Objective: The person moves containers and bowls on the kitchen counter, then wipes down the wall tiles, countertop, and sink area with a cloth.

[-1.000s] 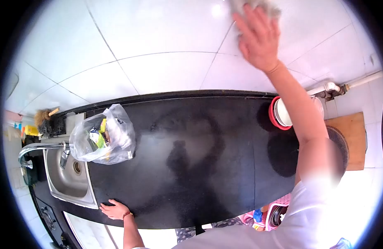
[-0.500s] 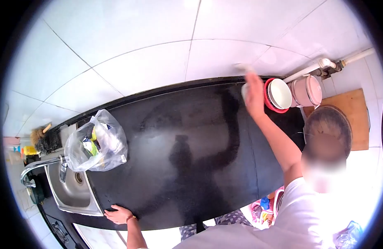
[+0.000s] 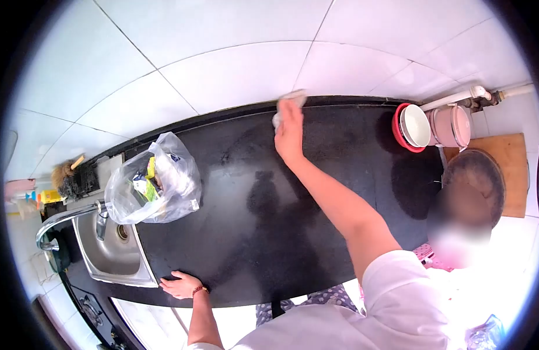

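Observation:
My right hand is closed on a pale, light-coloured cloth, pressed to the back edge of the black countertop at the foot of the tiled wall. Parts of the cloth stick out beyond the fingers on both sides. At the front edge of the counter, my left hand rests flat with its fingers spread, close to the corner of the steel sink. Damp, darker patches show on the counter surface.
A clear plastic bag with packets stands beside the sink and tap. At the right are a red bowl with a white bowl, a pink pot, a wooden board and white pipe.
My right hand has swept left along the back edge with the cloth, away from the bowls. My left hand stays at the counter's front edge. The view has shifted slightly.

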Demonstrator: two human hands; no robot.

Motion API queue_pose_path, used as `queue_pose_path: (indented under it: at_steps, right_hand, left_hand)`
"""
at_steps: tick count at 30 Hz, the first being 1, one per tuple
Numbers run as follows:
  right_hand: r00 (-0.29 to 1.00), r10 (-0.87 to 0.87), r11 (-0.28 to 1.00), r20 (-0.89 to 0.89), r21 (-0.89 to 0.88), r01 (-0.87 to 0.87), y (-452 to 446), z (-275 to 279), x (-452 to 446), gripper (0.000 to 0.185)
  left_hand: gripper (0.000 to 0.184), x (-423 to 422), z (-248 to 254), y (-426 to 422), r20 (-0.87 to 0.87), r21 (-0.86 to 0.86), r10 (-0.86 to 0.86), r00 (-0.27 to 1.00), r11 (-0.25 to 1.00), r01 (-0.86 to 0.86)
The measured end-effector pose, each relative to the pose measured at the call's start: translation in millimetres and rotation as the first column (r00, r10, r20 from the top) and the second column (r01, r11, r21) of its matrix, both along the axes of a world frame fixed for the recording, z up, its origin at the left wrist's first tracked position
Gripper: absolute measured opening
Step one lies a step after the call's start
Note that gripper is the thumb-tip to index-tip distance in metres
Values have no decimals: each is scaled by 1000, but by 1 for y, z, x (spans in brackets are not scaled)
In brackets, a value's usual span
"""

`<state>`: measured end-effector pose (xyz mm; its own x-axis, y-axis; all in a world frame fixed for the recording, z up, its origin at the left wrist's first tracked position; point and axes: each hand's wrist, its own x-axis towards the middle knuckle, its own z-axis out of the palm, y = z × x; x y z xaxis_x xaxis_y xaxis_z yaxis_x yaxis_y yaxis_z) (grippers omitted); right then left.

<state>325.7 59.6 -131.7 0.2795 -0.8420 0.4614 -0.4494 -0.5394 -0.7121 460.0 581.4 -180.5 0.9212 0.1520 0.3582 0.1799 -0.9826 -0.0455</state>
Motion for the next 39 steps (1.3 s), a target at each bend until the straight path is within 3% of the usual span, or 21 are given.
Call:
queue_pose_path:
  at_steps: [1, 3, 5, 7, 11, 13, 15, 17, 20, 22, 23, 25, 26, 29, 30, 34, 39]
  right_hand:
    - [979, 181, 979, 96, 79, -189, 4, 3, -10, 60]
    - [959, 244, 958, 145, 114, -261, 8, 21, -40, 60]
    - [985, 103, 994, 135, 19, -107, -1, 47, -83, 56]
    - [970, -143, 990, 197, 32, 139, -20, 63, -125, 50]
    - [803, -593, 805, 62, 71, 589, -107, -1, -175, 43]
    - [816, -539, 823, 210, 339, 456, -134, -5, -140, 41]
    - [779, -603, 771, 170, 374, 515, -106, 16, -61, 38]
    - [806, -591, 807, 35, 3, 591, -72, -8, -16, 35]
    - [977, -211, 977, 40, 22, 211, -19, 2, 10, 35]
    - [988, 128, 990, 88, 50, -133, -16, 3, 6, 36]
    - [968, 209, 969, 137, 107, -224, -20, 4, 0, 36]
    - [988, 152, 956, 32, 248, -155, -26, 28, -28, 35]
    - [995, 56, 948, 80, 309, -79, -30, 27, -45, 32]
    - [984, -180, 956, -13, 235, 178, -47, 30, -90, 20]
    - [957, -276, 888, -88, 359, 289, -55, 34, -99, 25]
    - [902, -312, 827, -299, 382, 413, -93, 41, -104, 34]
    - [844, -351, 824, -405, 295, 484, -108, 26, -82, 35]
  left_hand:
    - [61, -1, 1, -1, -5, 0, 1, 1000, 1000, -1]
    - [62, -2, 0, -1, -5, -5, 1, 1000, 1000, -1]
    - [62, 0, -4, 2, -9, 2, 2, 1000, 1000, -2]
    - [61, -1, 1, -5, -45, -17, 31, 999, 999, -32]
    - [60, 1, -2, 2, -47, -13, 34, 998, 999, -34]
    - [60, 2, -4, 3, -40, -17, 32, 999, 999, -33]
    - [60, 1, 2, 0, -37, -28, 10, 999, 1000, -11]
    - [61, -1, 3, -3, -47, -44, 13, 999, 999, -15]
    - [61, 0, 1, 3, -32, -49, 13, 999, 999, -15]
    - [61, -1, 3, -2, -27, -50, 0, 1000, 999, -1]
    - [62, -2, 3, -2, -29, -50, 9, 1000, 999, -11]
    - [62, -1, 3, -3, -36, -46, 25, 999, 999, -27]
    - [62, -1, 3, -2, -38, -41, 26, 999, 999, -27]
    - [63, 0, 0, -2, -42, -38, 24, 999, 999, -26]
    - [63, 2, -1, 0, -42, -35, 16, 999, 999, -17]
    - [64, -1, 7, -5, -57, -44, 19, 998, 999, -22]
    - [65, 1, 3, 0, -38, -43, -6, 999, 999, 5]
